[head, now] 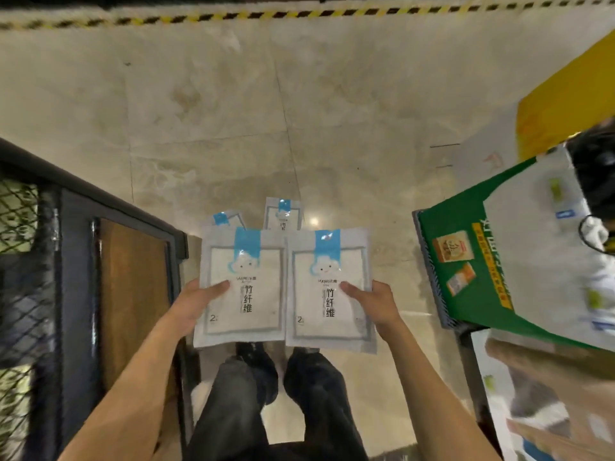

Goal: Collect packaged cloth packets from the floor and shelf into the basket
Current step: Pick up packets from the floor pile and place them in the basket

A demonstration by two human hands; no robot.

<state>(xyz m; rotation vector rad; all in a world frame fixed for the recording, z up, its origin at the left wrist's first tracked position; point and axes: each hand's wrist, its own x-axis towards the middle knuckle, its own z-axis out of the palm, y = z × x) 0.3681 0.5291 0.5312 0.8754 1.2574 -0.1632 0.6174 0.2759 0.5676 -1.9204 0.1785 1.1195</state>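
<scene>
Holding one packet in each hand, the person stands over the pale floor (233, 111). The left hand (196, 304) grips the left packet (243, 294) at its left edge: the thumb lies on the front face, and the other fingers are curled behind it, out of sight. The right hand (372, 301) grips the right packet (329, 287) in the same way at its right edge. Both packets are held flat, side by side; their inner edges touch or overlap a little, I cannot tell which.

Each one is a flat rectangular pouch of glossy clear plastic with white folded cloth inside, a blue band at the top, a small white cloud figure and dark Chinese characters down the middle. Beyond them lie a first floor packet (283, 214) and a second floor packet (226, 219), both partly hidden by the held ones.

The floor is smooth beige stone with faint marbling and reflects a bright spot of light. A black-and-yellow striped tape (233, 16) runs along its far edge. At the left stands a dark metal frame (76, 261) with diamond wire mesh (20, 294) and a brown wooden panel (133, 294). At the right a green printed carton (466, 254) is tilted.
</scene>
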